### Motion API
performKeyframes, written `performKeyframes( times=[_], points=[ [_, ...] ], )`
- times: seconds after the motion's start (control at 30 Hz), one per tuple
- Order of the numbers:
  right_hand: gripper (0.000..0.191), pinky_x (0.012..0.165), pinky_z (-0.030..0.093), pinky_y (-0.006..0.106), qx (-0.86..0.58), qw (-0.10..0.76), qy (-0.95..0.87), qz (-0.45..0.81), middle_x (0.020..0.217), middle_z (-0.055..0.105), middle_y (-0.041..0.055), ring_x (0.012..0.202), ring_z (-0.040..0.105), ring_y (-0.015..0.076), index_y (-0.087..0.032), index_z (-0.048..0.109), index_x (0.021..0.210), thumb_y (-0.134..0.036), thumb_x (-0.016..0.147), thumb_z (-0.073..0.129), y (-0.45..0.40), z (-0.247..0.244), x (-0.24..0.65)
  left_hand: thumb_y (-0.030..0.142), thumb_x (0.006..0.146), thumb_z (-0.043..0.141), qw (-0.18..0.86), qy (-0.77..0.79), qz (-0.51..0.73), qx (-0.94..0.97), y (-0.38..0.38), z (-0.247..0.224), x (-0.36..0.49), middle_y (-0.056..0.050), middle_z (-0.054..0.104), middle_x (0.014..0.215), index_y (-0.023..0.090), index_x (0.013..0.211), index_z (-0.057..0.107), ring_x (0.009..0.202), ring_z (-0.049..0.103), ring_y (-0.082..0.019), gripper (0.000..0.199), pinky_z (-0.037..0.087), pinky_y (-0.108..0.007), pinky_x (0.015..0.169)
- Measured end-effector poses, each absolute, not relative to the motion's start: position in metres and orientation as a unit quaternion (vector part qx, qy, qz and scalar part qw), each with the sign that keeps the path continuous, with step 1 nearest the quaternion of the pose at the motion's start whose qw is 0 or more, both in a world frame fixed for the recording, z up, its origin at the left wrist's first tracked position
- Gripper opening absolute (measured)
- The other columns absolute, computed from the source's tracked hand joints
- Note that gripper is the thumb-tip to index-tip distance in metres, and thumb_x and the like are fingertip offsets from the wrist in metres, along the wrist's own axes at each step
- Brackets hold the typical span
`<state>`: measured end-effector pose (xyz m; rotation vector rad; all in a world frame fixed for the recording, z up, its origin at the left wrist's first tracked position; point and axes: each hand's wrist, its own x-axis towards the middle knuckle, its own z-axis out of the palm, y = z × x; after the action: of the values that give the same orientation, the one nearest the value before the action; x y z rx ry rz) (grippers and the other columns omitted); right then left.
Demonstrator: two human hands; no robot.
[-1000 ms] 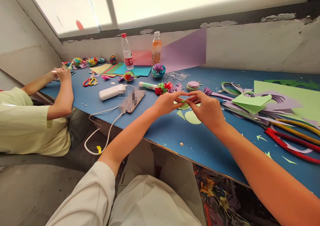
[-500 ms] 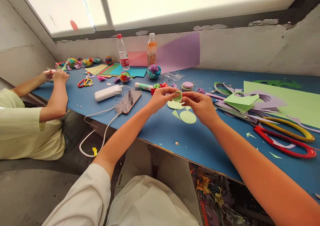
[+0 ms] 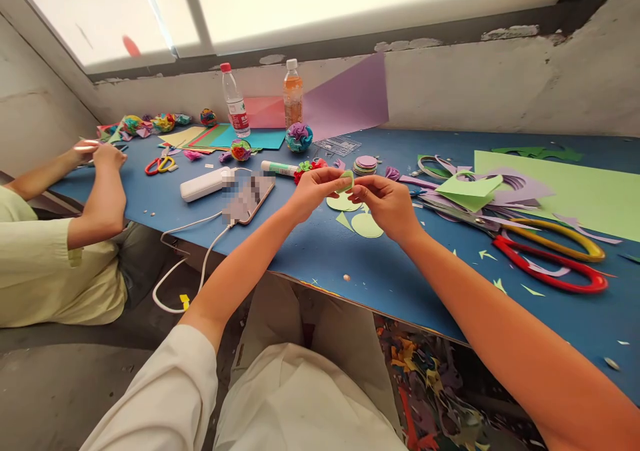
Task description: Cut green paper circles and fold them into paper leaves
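A light green paper piece [image 3: 346,182], bent over, is pinched between the fingertips of my left hand [image 3: 317,191]. My right hand [image 3: 387,204] meets it from the other side, its thumb and fingers closed on the edge of the same piece. Just beneath lie flat light green paper circles [image 3: 367,225] and a small triangular scrap [image 3: 344,220]. Behind my hands sit a stack of round paper discs [image 3: 365,164], a red paper flower [image 3: 305,169] and a purple one [image 3: 393,173].
Large red-and-yellow scissors [image 3: 550,244] lie among paper scraps at right, beside a green sheet [image 3: 590,191]. Left of my hands are a glue stick [image 3: 279,168], a phone [image 3: 257,201] and a white power bank [image 3: 204,184]. Two bottles [image 3: 235,104] stand behind. A co-worker's hands [image 3: 103,154] work at far left.
The whole view has shifted a little, so things appear further left. The green piece is more folded between my fingers now, and both hands keep hold of it.
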<state>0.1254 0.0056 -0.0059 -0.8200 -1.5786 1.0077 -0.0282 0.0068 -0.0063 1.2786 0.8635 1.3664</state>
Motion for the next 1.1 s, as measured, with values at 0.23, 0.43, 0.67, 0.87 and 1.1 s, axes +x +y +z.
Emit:
performKeyframes(
  times=[0.23,0.43,0.67,0.87,1.1],
  points=[
    [0.035,0.065,0.052,0.031,-0.354,0.532,-0.603,0.478,0.059,0.063,-0.0018,0.056,0.058,0.0122,-0.019,0.067,0.069,-0.046,0.051,0.08,0.005,-0.0059,0.1219,0.04,0.057,0.077,0.501,0.345,0.571,0.551,0.0073,-0.0074,-0.0276,0.002,0.063,0.068,0.014,0.074,0.066,0.065,0.055,-0.008,0.033,0.042,-0.022,0.061],
    [0.034,0.064,0.051,0.032,-0.384,0.522,-0.615,0.449,0.06,0.064,-0.0001,0.057,0.057,0.0132,-0.018,0.068,0.066,-0.044,0.049,0.082,0.0042,-0.0038,0.1241,0.039,0.058,0.077,0.508,0.338,0.555,0.566,0.0087,-0.0096,-0.03,0.001,0.064,0.069,0.015,0.076,0.067,0.065,0.056,-0.008,0.032,0.042,-0.021,0.061],
    [0.042,0.061,0.049,0.03,-0.41,0.496,-0.644,0.413,0.06,0.064,0.0014,0.057,0.058,0.014,-0.017,0.067,0.067,-0.053,0.049,0.08,0.0031,0.0016,0.1285,0.049,0.063,0.072,0.473,0.347,0.543,0.601,0.0079,-0.0057,-0.0315,-0.001,0.064,0.074,0.015,0.082,0.069,0.069,0.058,-0.01,0.039,0.043,-0.022,0.06],
    [0.045,0.059,0.047,0.03,-0.415,0.473,-0.691,0.355,0.062,0.064,0.0029,0.06,0.06,0.0161,-0.016,0.068,0.069,-0.058,0.054,0.075,0.0017,0.0008,0.1305,0.045,0.058,0.077,0.405,0.34,0.555,0.643,0.0112,-0.0104,-0.0311,-0.001,0.065,0.069,0.014,0.078,0.07,0.064,0.057,-0.01,0.038,0.042,-0.023,0.061],
    [0.044,0.06,0.048,0.031,-0.398,0.51,-0.664,0.376,0.068,0.066,0.0032,0.064,0.06,0.0168,-0.017,0.069,0.075,-0.056,0.056,0.075,0.0069,-0.0046,0.1285,0.043,0.058,0.077,0.407,0.351,0.581,0.612,0.0104,-0.009,-0.0293,-0.001,0.064,0.071,0.014,0.072,0.068,0.063,0.055,-0.009,0.034,0.042,-0.023,0.06]
  ],
)
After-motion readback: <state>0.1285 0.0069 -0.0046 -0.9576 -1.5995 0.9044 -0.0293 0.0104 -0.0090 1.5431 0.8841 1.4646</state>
